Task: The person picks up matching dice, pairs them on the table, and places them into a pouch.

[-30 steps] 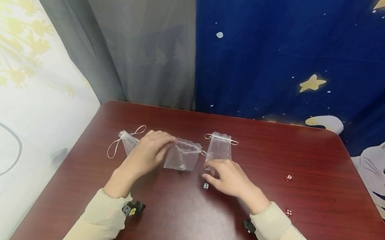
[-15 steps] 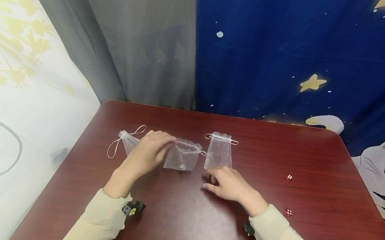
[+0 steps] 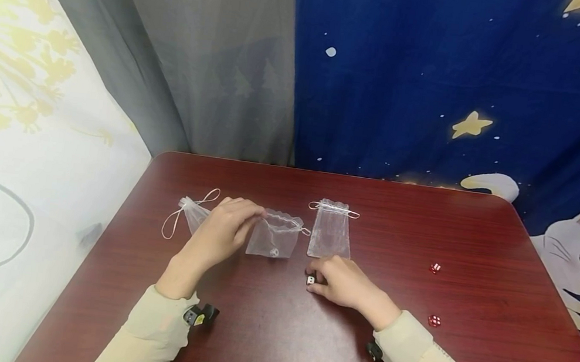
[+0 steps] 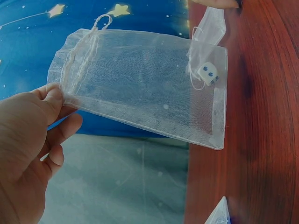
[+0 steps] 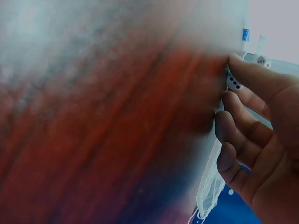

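My left hand (image 3: 229, 225) pinches the mouth edge of a sheer white drawstring pouch (image 3: 284, 239) between thumb and fingers. In the left wrist view a white die (image 4: 208, 73) lies at the bottom of that pouch. Right of it, my right hand (image 3: 343, 281) pinches another white die (image 3: 311, 279) between thumb and index finger, low over the table. The right wrist view shows this die's dark pips, with the other fingers loosely curled below. Just beyond the right hand, a second sheer pouch (image 3: 330, 232) lies flat, its cords spread.
A third pouch (image 3: 193, 215), drawn together at its neck, lies at the left, partly behind the left hand. Two red dice (image 3: 435, 268) rest apart on the right of the dark red table (image 3: 475, 236). Curtains (image 3: 384, 96) hang behind the far table edge.
The right hand has drawn slightly toward me, off the flat pouch, and its thumb and finger have come round the white die. The left hand and its pouch have stayed put.
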`<state>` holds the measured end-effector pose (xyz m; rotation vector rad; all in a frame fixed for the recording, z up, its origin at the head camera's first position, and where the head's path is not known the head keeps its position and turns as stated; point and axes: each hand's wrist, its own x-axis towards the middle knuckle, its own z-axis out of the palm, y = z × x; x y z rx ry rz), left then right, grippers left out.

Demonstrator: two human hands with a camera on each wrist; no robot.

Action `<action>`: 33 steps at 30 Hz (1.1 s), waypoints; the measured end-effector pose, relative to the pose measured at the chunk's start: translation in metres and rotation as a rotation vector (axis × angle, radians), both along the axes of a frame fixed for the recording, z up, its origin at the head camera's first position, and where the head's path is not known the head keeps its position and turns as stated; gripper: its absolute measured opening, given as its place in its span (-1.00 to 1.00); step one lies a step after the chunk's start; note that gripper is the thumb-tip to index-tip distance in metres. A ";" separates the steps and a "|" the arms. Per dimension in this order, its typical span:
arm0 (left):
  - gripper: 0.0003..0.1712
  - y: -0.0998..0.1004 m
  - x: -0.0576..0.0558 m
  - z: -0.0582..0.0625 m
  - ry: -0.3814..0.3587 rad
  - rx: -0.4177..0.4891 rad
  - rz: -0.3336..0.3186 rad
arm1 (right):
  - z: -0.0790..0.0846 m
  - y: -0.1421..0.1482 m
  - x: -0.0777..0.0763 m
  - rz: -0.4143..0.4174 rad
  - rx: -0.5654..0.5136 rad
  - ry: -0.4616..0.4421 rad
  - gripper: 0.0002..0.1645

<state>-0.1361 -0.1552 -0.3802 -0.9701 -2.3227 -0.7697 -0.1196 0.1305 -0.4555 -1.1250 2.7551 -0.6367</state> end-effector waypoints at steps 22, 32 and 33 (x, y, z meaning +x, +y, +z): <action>-0.87 -0.001 0.002 0.001 -0.004 -0.005 0.002 | 0.035 0.006 -0.019 -0.015 -0.055 0.134 -0.86; -0.89 -0.002 0.003 0.001 -0.002 -0.003 0.001 | 0.064 0.002 -0.029 -0.012 -0.085 0.208 -0.78; -0.90 -0.002 0.003 0.001 -0.001 -0.002 0.000 | 0.066 0.002 -0.029 -0.011 -0.087 0.216 -0.78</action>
